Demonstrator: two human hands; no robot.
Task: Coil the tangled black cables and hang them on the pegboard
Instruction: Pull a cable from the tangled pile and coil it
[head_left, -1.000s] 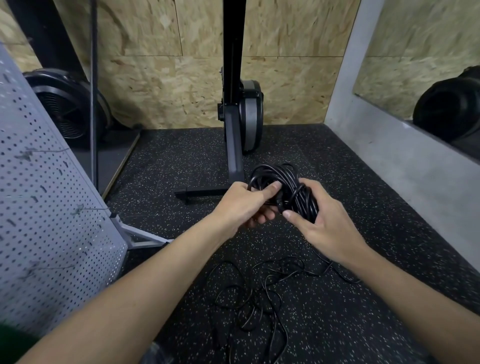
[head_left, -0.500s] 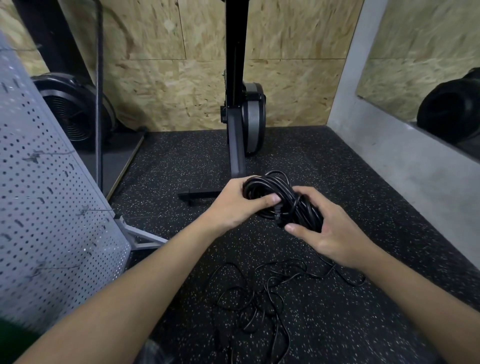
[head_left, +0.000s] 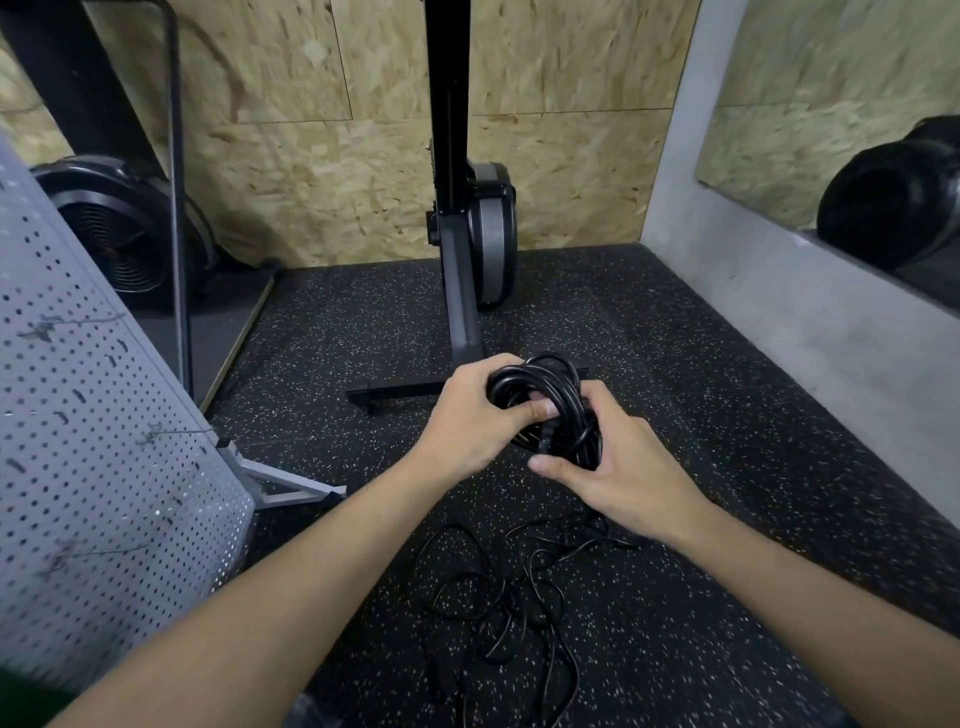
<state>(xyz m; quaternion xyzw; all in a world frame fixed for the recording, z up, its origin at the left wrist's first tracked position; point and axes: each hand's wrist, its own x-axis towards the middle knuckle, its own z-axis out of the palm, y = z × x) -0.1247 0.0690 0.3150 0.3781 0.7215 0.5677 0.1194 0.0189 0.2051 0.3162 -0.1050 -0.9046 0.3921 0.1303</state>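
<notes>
Cable coil (head_left: 548, 387), left hand (head_left: 467, 418) now nearer right hand (head_left: 623, 478)

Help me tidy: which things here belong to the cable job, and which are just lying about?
Job: coil, held by left hand and right hand; loose cables; pegboard.
Lying about: black machine; fan.

Black exercise machine (head_left: 457, 291) on speckled floor (head_left: 675, 395), chipboard wall (head_left: 311, 182) behind
</notes>
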